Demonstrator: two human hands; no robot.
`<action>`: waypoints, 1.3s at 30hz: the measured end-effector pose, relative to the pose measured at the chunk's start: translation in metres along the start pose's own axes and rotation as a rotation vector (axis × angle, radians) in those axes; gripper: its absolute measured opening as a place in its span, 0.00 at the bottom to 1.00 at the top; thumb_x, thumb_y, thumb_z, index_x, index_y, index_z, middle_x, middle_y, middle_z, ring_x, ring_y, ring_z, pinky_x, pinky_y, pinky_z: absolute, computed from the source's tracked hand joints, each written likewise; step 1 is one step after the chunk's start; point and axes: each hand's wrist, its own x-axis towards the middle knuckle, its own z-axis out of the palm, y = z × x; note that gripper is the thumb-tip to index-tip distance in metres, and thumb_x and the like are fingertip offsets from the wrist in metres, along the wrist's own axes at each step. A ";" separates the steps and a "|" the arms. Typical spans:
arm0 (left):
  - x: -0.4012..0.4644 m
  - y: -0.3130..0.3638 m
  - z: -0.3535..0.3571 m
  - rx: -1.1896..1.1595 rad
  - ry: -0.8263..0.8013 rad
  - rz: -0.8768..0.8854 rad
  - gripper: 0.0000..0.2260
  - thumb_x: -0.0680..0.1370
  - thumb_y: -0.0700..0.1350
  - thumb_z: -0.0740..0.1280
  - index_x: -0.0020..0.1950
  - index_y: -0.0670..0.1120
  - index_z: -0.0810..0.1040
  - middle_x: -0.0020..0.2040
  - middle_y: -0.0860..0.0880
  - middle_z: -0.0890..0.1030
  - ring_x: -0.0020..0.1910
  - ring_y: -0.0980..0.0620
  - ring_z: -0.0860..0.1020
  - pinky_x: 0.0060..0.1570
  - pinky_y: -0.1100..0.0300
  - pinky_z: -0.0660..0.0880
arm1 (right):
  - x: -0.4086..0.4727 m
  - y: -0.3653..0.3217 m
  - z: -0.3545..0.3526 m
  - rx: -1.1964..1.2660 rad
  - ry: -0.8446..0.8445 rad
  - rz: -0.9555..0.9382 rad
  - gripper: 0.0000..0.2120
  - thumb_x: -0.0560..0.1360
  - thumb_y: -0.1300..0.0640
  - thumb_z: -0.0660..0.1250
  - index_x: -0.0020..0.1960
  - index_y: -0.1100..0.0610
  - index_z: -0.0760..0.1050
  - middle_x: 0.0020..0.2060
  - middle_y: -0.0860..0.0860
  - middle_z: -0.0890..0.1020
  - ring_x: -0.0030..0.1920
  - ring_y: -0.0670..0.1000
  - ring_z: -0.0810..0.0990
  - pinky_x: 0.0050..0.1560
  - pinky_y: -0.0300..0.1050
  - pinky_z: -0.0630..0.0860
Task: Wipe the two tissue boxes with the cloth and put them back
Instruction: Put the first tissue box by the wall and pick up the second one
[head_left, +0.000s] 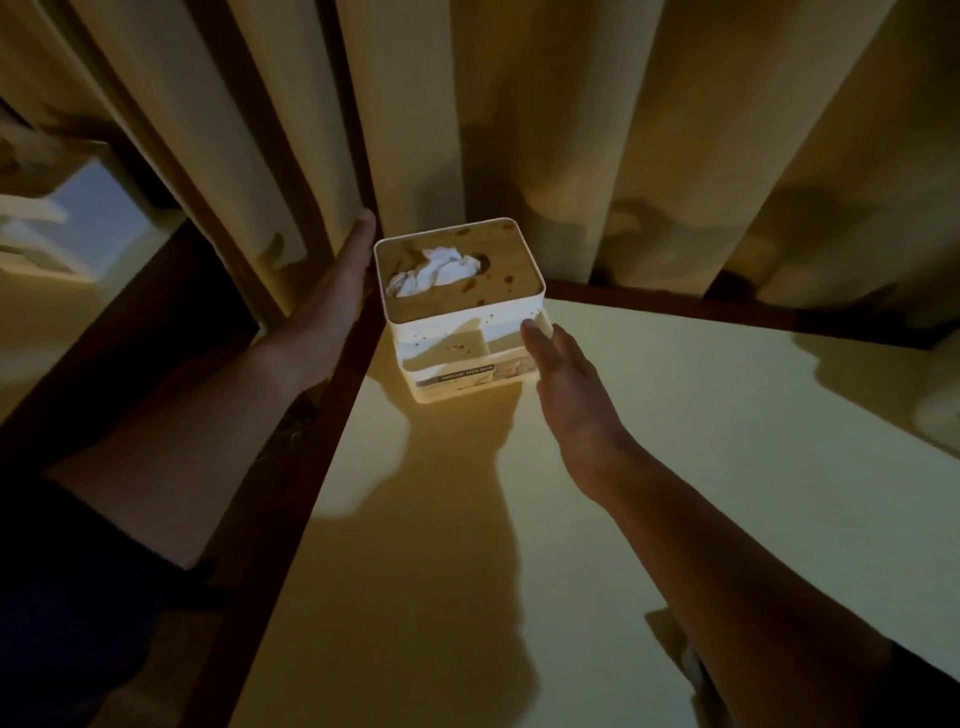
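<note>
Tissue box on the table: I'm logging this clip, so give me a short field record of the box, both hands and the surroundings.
tissue box: white, brown spotted lid, stands at the table's far corner
tissue: white, crumpled, sticks out of the lid
left hand: fingers straight, beside the box's left side
right hand: fingers straight, at the box's right front
table: pale top, dark edge
curtain: behind the box
cloth: not visible

Count, head view: 1 tissue box (457, 317), white, with 1 tissue (434, 278) sticking out of its brown lid. 2 bare hands: left hand (345, 270), right hand (563, 371). 1 pale table (675, 441). 1 pleated curtain (571, 130).
</note>
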 end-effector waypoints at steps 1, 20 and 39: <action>-0.001 0.002 0.000 0.003 -0.008 0.010 0.34 0.79 0.74 0.48 0.72 0.56 0.77 0.72 0.54 0.77 0.72 0.53 0.70 0.68 0.52 0.57 | -0.004 0.000 0.000 0.017 0.002 0.006 0.31 0.86 0.36 0.57 0.85 0.46 0.59 0.78 0.53 0.74 0.74 0.58 0.77 0.69 0.53 0.75; -0.118 0.018 0.090 -0.008 -0.220 0.103 0.32 0.78 0.73 0.53 0.64 0.53 0.83 0.57 0.54 0.87 0.58 0.57 0.84 0.68 0.52 0.73 | -0.179 0.073 -0.051 0.137 0.150 -0.042 0.47 0.71 0.18 0.54 0.85 0.35 0.52 0.83 0.41 0.66 0.82 0.48 0.64 0.82 0.60 0.63; -0.217 0.011 0.189 0.157 -0.404 0.005 0.42 0.66 0.86 0.52 0.75 0.67 0.69 0.76 0.57 0.72 0.76 0.53 0.69 0.78 0.41 0.59 | -0.292 0.141 -0.140 0.216 0.261 0.063 0.59 0.57 0.07 0.46 0.79 0.35 0.68 0.71 0.48 0.79 0.68 0.54 0.76 0.68 0.52 0.71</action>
